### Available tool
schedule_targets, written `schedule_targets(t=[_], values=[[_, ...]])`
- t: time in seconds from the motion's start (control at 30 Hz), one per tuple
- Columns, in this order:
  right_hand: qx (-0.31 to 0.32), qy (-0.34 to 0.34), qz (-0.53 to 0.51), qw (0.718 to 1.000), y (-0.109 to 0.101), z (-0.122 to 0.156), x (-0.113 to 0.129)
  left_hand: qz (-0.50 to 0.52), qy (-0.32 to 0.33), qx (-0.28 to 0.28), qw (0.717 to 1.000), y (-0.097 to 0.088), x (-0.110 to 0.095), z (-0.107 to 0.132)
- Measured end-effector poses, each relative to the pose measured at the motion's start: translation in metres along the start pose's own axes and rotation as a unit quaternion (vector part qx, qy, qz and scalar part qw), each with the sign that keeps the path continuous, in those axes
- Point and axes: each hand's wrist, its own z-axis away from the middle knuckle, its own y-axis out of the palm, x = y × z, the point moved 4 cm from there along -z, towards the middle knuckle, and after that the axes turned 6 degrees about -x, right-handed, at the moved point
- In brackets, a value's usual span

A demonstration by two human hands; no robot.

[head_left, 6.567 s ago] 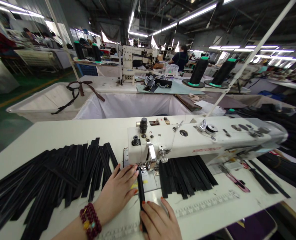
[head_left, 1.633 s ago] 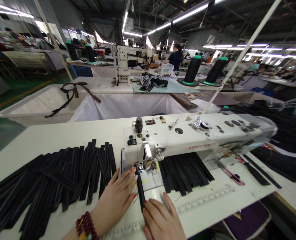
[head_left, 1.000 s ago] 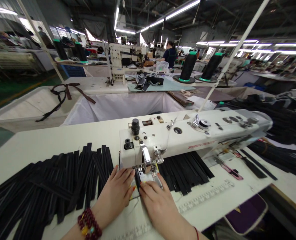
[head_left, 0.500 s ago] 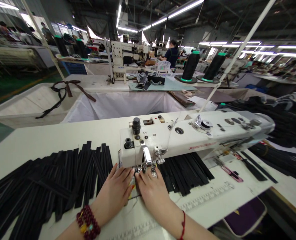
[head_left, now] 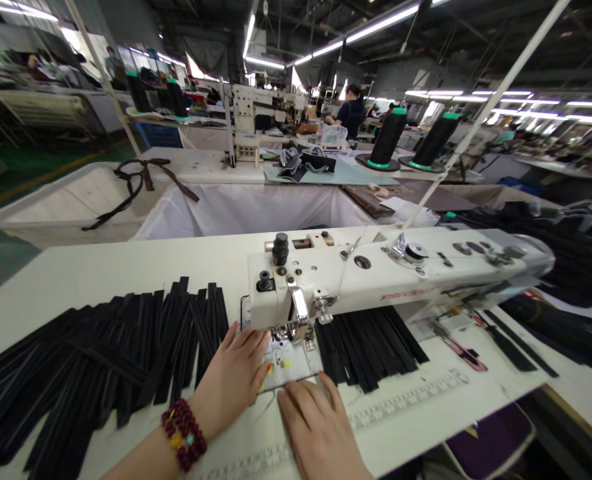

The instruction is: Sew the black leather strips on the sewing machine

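Observation:
My left hand lies flat on the table, palm down, fingertips just left of the presser foot of a white sewing machine. A dark red bead bracelet sits on that wrist. My right hand rests flat near the table's front edge, fingers stretched toward the metal needle plate. The plate shows bare with yellow marks, and neither hand holds anything. A wide fan of black strips lies to the left of my left hand. A smaller stack of black strips lies under the machine arm to the right.
Pink snips lie right of the stack, with more black strips beyond. A printed ruler runs along the table front. Behind are a white cloth bin, two black thread cones, another machine and a person.
The black strip that lay between my hands has gone under the foot and out of sight. My right hand went forward to the foot, then drew back toward the table edge.

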Motion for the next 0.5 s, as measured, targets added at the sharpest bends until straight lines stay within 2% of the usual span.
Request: schedule_targets(t=[0.37,0.5], values=[[-0.016,0.001,-0.018,1.0,0.0,0.005,0.0,0.034,-0.018,0.026,0.999,-0.006,-0.003,-0.002],[-0.017,-0.014,-0.01,1.0,-0.001,0.005,-0.001,0.087,0.001,0.017,0.996,-0.01,0.007,-0.006]])
